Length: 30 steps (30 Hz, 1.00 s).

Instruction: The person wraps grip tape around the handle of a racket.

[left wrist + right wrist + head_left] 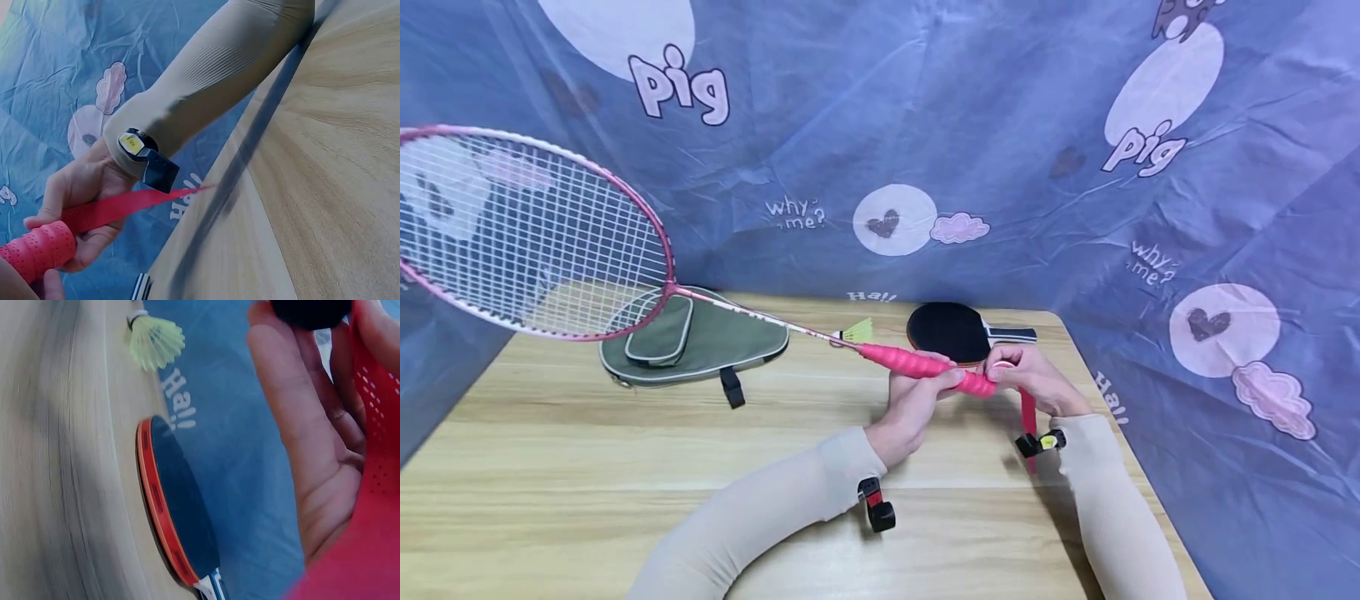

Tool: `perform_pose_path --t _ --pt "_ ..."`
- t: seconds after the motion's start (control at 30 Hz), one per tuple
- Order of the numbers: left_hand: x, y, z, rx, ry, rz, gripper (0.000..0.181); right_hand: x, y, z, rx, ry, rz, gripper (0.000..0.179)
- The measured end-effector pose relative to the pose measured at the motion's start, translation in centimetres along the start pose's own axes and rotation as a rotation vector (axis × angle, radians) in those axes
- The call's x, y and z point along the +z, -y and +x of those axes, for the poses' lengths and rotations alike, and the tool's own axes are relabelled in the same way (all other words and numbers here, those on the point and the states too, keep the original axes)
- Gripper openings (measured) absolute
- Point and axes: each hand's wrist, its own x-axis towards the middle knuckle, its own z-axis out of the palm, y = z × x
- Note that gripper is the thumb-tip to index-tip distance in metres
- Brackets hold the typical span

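Note:
A badminton racket is held aslant above the table, its strung head at the upper left. Pink perforated grip tape is wound in ridges around the handle. My left hand grips the wrapped handle. At the butt end my right hand pinches the tape, thumb against the wrap. A loose tape tail runs across the right palm and hangs past the wrist. In the right wrist view, the dark butt end shows above the right fingers, with the tape beside them.
Behind the hands a black table tennis bat lies on the wooden table. A yellow shuttlecock lies left of it. Farther left is a green bat case with a black strap. A blue printed cloth hangs around the table.

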Motion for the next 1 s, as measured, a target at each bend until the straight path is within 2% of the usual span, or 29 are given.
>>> perform_pose_path --t 0.2,0.37,0.57,0.7,0.8,1.0 --pt "-0.1 0.2 -0.3 -0.051 0.048 0.029 0.026 -0.7 -0.6 -0.2 0.026 0.021 0.008 0.024" --pt "-0.1 0.1 -0.5 -0.078 0.104 0.039 0.029 -0.9 -1.1 -0.3 0.050 0.074 0.118 0.031" --pt "-0.3 0.0 -0.3 -0.033 0.194 0.056 0.035 -0.9 -1.2 -0.2 0.094 0.231 0.319 0.033" --pt "-0.3 0.1 -0.2 -0.007 0.244 0.054 0.040 -0.9 -1.2 -0.3 0.088 0.272 0.407 0.037" --pt "-0.3 0.2 -0.2 0.003 0.218 0.049 0.040 -0.7 -1.2 -0.3 0.074 0.253 0.423 0.034" --pt "0.0 0.5 -0.3 -0.042 0.062 0.069 0.035 0.2 -1.3 0.0 0.036 0.161 0.401 0.026"
